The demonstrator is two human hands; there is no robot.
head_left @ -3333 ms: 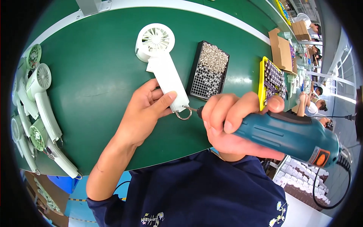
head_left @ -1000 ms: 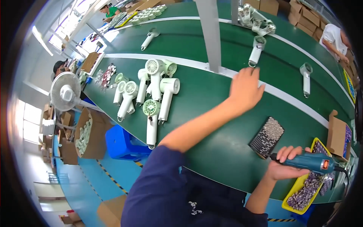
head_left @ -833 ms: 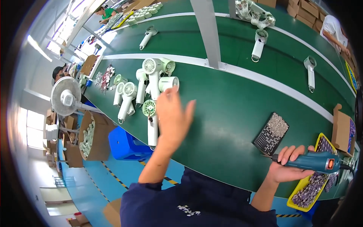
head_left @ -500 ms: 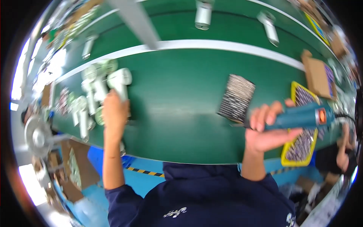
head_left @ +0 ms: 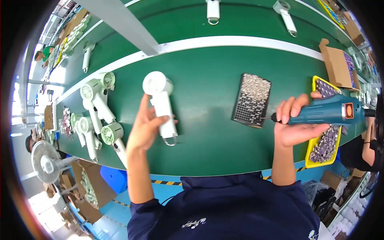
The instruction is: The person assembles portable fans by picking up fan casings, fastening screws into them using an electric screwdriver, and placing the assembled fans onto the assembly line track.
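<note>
My left hand has its thumb and fingers around the handle of a white handheld fan, which lies along the green bench with its round head away from me and a wire loop at the near end. In my right hand is a teal electric screwdriver, held roughly level and pointing left. Its thin bit reaches the near right edge of a black screw tray; whether a screw sits on the tip, I cannot tell. Small screws fill the tray's far part, while many near holes show bare.
Several pale green and white fans are grouped at the left. A yellow tray of small purple and silver parts and a cardboard box stand at the right. A grey post rises at the bench's far rail.
My left hand has brought a fan rightward out of the group. My right hand has shifted slightly right with the screwdriver, its bit still by the tray's near edge.
</note>
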